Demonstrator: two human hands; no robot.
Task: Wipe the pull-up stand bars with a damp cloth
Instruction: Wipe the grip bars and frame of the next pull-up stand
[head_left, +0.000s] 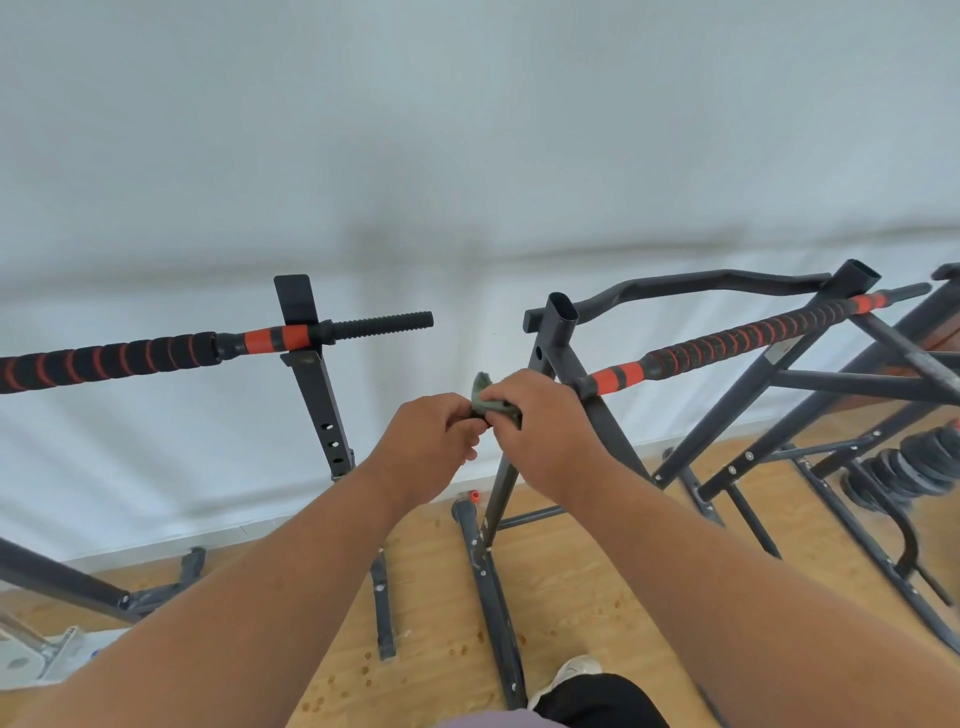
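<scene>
A small grey-green cloth (482, 391) is bunched between both my hands at the centre of the view. My left hand (423, 441) pinches its lower part, and my right hand (540, 431) curls over its top. Both hands hover just left of the black pull-up stand (558, 332), whose open-topped upright rises right beside my right hand. A padded black-and-orange bar (727, 343) runs from that upright up to the right. A bent black bar (701, 283) spans the stand's top.
A second stand's upright (317, 395) stands to the left, carrying another black-and-orange bar (156, 356) with a ribbed end. Black base legs (488, 587) cross the wooden floor. Stacked weight plates (914, 467) lie at the right. A white wall is behind.
</scene>
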